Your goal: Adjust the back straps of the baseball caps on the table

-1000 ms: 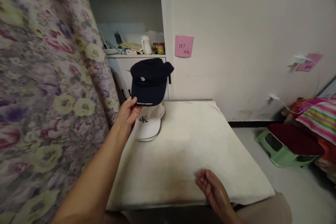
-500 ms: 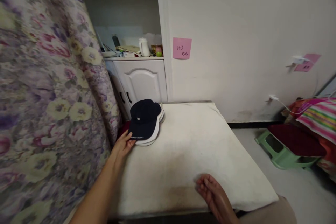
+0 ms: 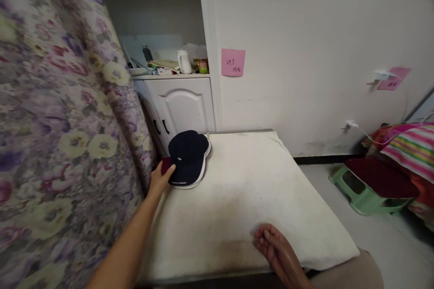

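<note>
A navy baseball cap (image 3: 186, 156), with small white lettering on its brim, lies on top of at least one white cap (image 3: 193, 185) at the table's far left corner. My left hand (image 3: 162, 178) grips the navy cap at its left side, the thumb on top near the brim and the other fingers mostly hidden. Low on the right, my right hand (image 3: 274, 246) rests at the near edge of the table, fingers curled in towards the thumb and nothing visible in them. Both caps' brims point towards me.
A pale cloth covers the table (image 3: 244, 180). Along the left hangs a floral curtain (image 3: 68, 122). Behind stands a white cabinet (image 3: 183, 104) with a white jug (image 3: 184, 62) on top. A green stool (image 3: 359, 198) with a dark red seat is on the floor at right.
My left hand has shifted from the navy cap's brim tip up along its left side. The cap has turned and shifted slightly, covering more of the white brim. My right hand stays put.
</note>
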The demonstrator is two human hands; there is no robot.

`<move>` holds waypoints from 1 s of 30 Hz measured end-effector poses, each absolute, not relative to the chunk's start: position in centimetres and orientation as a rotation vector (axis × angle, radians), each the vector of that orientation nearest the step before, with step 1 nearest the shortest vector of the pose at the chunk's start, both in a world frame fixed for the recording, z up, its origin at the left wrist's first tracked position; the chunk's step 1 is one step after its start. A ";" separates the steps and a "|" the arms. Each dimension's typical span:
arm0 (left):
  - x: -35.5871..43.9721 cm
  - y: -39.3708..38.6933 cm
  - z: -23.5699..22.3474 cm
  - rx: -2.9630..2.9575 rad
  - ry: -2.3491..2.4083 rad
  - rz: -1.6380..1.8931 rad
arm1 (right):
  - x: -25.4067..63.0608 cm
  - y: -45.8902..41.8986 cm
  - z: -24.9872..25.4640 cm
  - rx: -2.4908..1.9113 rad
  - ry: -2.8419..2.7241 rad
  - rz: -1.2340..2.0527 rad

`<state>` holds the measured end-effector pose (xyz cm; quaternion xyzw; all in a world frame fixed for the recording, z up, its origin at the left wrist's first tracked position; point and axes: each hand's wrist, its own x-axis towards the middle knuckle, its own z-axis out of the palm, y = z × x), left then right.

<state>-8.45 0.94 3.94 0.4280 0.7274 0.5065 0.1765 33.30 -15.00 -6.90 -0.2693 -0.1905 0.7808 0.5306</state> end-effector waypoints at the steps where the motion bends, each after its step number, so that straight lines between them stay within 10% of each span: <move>1: -8.1 1.6 4.5 1.312 2.119 1.397 | 33.3 -15.0 -6.9 -0.636 -0.457 1.868; 19: -1.6 7.3 6.6 1.696 2.407 0.804 | 33.2 -14.8 -5.8 -0.601 -0.468 1.886; 30: 0.6 -0.8 -2.2 1.683 2.557 1.158 | 33.9 -14.7 -5.1 -0.557 -0.473 1.957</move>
